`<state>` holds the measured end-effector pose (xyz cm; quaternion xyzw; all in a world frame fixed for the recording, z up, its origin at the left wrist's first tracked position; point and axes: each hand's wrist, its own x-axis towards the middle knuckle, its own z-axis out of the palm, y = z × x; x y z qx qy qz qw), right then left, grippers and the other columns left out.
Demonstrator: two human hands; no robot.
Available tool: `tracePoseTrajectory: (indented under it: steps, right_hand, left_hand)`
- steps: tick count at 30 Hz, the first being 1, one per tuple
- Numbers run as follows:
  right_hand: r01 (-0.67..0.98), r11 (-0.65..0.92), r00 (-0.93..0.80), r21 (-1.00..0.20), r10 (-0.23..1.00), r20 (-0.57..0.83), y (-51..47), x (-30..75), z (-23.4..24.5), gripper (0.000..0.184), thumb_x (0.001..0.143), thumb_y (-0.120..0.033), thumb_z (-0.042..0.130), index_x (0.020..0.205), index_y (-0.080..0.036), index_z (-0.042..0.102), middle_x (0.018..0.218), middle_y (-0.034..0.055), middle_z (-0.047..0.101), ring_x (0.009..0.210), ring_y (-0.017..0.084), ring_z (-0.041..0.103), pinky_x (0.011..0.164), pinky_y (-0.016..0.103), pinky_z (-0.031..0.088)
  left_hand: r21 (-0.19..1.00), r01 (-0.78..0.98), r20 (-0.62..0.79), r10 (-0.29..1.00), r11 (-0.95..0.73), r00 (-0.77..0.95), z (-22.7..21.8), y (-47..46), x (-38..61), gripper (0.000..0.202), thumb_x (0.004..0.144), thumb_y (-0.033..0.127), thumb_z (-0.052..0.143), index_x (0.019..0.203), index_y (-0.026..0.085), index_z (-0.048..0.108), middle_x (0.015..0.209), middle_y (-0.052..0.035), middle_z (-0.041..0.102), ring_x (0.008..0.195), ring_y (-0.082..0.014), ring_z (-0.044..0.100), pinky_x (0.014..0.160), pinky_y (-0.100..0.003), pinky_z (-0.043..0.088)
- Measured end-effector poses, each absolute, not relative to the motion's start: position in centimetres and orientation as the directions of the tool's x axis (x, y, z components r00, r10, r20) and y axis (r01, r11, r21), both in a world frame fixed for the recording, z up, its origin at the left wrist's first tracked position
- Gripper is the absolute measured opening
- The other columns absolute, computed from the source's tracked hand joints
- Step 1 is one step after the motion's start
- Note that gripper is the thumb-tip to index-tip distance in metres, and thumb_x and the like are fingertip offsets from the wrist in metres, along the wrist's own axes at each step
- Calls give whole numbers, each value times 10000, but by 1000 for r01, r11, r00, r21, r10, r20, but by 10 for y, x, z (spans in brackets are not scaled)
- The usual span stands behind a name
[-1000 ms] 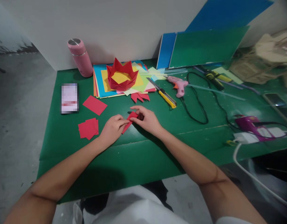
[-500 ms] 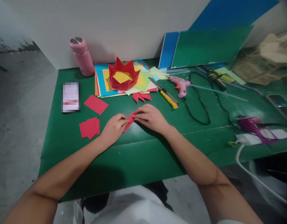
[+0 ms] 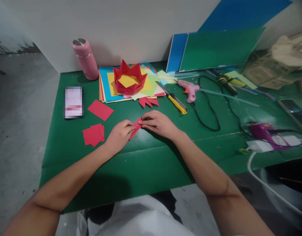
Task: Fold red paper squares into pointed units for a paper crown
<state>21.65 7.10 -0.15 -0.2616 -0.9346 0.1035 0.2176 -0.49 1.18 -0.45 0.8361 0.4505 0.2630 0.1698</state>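
A narrow folded piece of red paper [image 3: 135,128] lies slantwise on the green table between my hands. My left hand [image 3: 121,133] has its fingertips closed on the lower left side of the paper. My right hand [image 3: 161,124] pinches its upper end, thumb and fingers together. To the left are a small stack of red paper squares [image 3: 94,135] and a single red rectangle [image 3: 101,110]. Several folded red paper pieces [image 3: 148,102] with pointed ends lie just beyond my hands. Farther back a red folded-paper ring with points [image 3: 130,86] sits on coloured sheets [image 3: 105,82].
A yellow utility knife [image 3: 177,103] and a pink glue gun [image 3: 190,90] with a black cord lie to the right. A pink bottle [image 3: 86,62] and a phone [image 3: 73,102] stand and lie at left. A purple device [image 3: 264,132] rests beside a power strip at far right.
Both hands stay at the folded red paper. The right fingers have shifted very slightly along its upper end, and the whole view has moved a little.
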Motion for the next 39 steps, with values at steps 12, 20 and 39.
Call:
tracePoseTrajectory:
  steps: [12,20,39]
  right_hand:
    - [533,687,-605,-495,718,344,63,205,-5,143,875,-309,624,840,-229,738,912,59,637,867,197,572,805,379,439]
    - [597,540,-487,-594,832,267,62,198,-10,75,804,-287,714,762,-226,702,896,35,614,883,197,559,821,378,419]
    - [635,521,-490,-571,842,223,60,194,-8,316,687,-424,799,843,-194,649,932,62,602,896,234,545,801,384,407]
  left_hand:
    - [360,697,298,785,-620,544,-6,12,-5,389,999,326,350,1012,182,712,833,-64,574,751,-174,530,663,-291,422]
    - [356,683,214,767,-637,604,2,11,-6,365,987,257,351,1029,205,710,891,-72,558,788,-177,500,703,-311,425]
    - [268,780,-195,761,-566,619,56,-2,-20,324,801,112,485,851,264,767,721,-39,535,619,-161,511,502,-285,304]
